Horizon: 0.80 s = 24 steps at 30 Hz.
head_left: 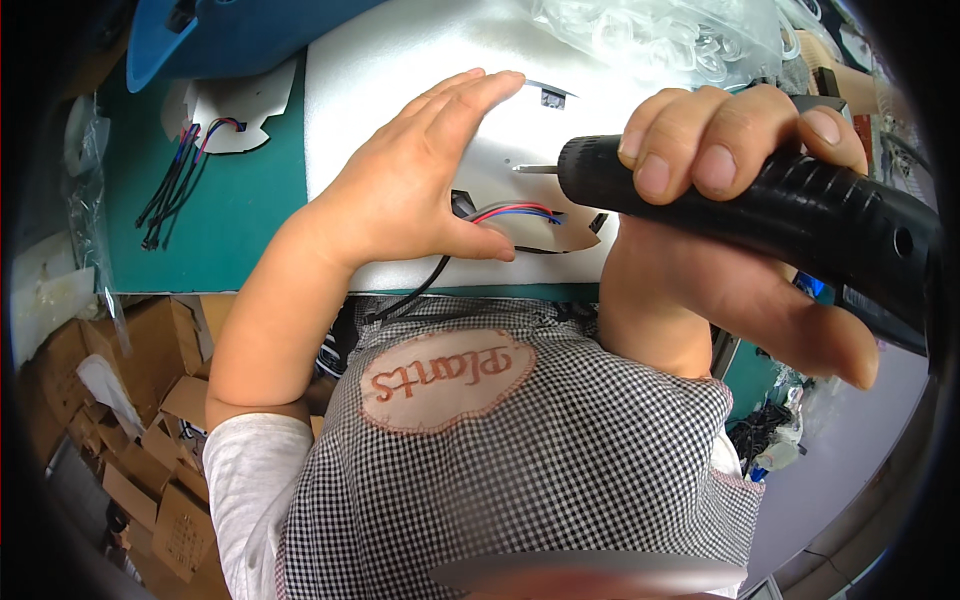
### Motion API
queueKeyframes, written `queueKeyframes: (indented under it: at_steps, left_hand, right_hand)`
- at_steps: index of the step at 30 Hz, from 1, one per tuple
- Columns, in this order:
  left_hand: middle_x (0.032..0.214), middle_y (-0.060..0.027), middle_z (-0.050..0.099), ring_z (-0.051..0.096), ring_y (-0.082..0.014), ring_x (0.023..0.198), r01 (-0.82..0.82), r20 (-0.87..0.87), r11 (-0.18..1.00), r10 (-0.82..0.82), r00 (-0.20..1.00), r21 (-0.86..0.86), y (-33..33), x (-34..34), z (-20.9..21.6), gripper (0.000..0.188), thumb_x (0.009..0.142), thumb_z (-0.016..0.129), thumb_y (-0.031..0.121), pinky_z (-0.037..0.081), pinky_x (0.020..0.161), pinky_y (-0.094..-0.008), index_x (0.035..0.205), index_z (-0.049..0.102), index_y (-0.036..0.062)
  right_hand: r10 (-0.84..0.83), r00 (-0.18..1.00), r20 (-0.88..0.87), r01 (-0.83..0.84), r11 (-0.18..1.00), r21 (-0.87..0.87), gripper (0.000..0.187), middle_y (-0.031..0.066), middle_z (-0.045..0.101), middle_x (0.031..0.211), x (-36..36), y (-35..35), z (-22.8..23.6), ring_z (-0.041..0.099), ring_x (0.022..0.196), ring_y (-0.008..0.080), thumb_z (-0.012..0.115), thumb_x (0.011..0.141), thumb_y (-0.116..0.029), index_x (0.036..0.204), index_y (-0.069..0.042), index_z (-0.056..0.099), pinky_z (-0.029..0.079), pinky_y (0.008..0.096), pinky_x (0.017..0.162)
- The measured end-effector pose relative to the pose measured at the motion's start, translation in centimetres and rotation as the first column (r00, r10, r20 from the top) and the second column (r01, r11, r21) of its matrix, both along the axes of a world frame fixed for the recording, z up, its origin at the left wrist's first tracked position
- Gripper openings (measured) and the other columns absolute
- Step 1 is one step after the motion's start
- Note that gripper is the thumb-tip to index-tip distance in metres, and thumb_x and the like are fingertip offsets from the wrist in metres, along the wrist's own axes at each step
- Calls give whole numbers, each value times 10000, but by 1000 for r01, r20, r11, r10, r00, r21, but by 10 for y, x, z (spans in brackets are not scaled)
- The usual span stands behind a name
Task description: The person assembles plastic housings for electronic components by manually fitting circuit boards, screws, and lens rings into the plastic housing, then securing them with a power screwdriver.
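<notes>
**Driver lined up over the white panel**

We had our left hand (420, 185) laid flat and open on the thin white panel (500, 170), fingers together and the thumb pressing its near edge beside the red, blue and black wires (515, 211) that ran under the palm. It gripped nothing; it only pinned the panel to the white foam sheet (360, 80) on the green mat (230, 210).

Our right hand (740, 230) was wrapped tight around the black electric screwdriver (760, 205), all fingers closed over the barrel, with the bit (535, 169) pointing left and its tip just above the panel, close to the left fingertips. Whether the tip touched a screw we could not tell.

To do this well, we judged that the bit had to stand square to the panel before the trigger, with the left hand bearing down and its fingers kept clear of the tip, and the wires out of the way.

A second cut-out with a wire bundle (180, 180) lay well apart on the mat, and a bag of clear plastic parts (660, 40) sat beyond the foam.
</notes>
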<state>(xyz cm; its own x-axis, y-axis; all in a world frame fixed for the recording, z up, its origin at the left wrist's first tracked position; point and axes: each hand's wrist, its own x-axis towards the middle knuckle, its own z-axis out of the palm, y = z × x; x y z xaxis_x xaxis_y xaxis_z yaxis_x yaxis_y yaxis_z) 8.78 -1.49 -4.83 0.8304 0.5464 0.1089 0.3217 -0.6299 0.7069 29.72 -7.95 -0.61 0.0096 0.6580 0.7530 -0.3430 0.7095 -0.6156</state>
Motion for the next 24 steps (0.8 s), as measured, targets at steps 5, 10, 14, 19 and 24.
queueKeyframes:
  at_steps: [5, 10, 14, 19, 24]
  left_hand:
    - [1391, -206, 480, 375, -388, 1361, 44, 2, 999, -44, 999, 28, 4, 3, 4, 1075, 551, 888, 342, 358, 1103, -450, 1447, 345, 103]
    - [1440, -145, 444, 370, -351, 1367, 42, -8, 999, -42, 999, -28, 6, 3, 5, 1113, 510, 899, 271, 332, 1125, -428, 1460, 351, 80]
    - [1443, -151, 440, 374, -355, 1362, 42, -9, 998, -42, 999, -46, 7, 1, 3, 1108, 518, 895, 277, 332, 1125, -425, 1460, 349, 73]
    - [1437, -164, 442, 388, -360, 1347, 46, 14, 997, -46, 999, -56, 8, 0, 4, 1113, 515, 897, 279, 335, 1122, -426, 1461, 348, 70]
    - [1406, -191, 462, 387, -371, 1345, 51, 43, 998, -49, 998, -33, 10, 1, 2, 1043, 565, 888, 299, 363, 1108, -430, 1436, 358, 78]
  right_hand:
    - [-27, 1000, 2, 27, 999, 18, 1051, 122, 598, 934, -4, 2, 1, 610, 695, 241, 517, 690, -879, 1329, -47, 466, 514, 376, 640]
    - [-14, 996, 89, 17, 999, -28, 1057, 130, 602, 913, 1, 2, 9, 618, 693, 252, 511, 684, -884, 1316, -38, 470, 518, 374, 639]
    - [-64, 996, -67, 66, 997, 31, 1051, 135, 603, 906, -8, 8, -10, 619, 685, 255, 510, 692, -879, 1310, -29, 470, 520, 373, 632]
    - [-108, 994, 0, 108, 992, 66, 1050, 140, 588, 868, -17, 12, -10, 606, 646, 251, 512, 696, -871, 1302, -15, 444, 518, 361, 579]
    - [-50, 993, 109, 38, 994, 106, 1053, 152, 575, 839, -24, 16, -1, 593, 616, 241, 596, 675, -822, 1283, 15, 399, 517, 338, 551]
